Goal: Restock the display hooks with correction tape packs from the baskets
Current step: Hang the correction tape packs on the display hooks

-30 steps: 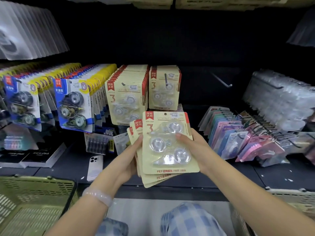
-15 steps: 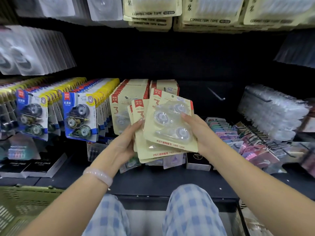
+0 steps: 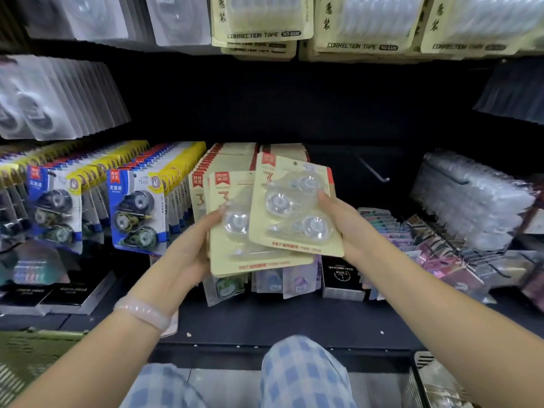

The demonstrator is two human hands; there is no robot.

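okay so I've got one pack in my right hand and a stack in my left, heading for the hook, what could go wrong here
The right hand pinches the front pack by one edge only, so it may tilt and miss the hook. The left hand grips a fanned stack; loose packs could slide out. The beige rows behind look nearly full, so forcing another on might push packs off.

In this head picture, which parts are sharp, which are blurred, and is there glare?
Head view: the beige pack in the right hand is fairly sharp, with glare on its clear blisters; the clear packs at the right edge are smeared; the shelf back is very dark; wide-angle bending shows at the borders.
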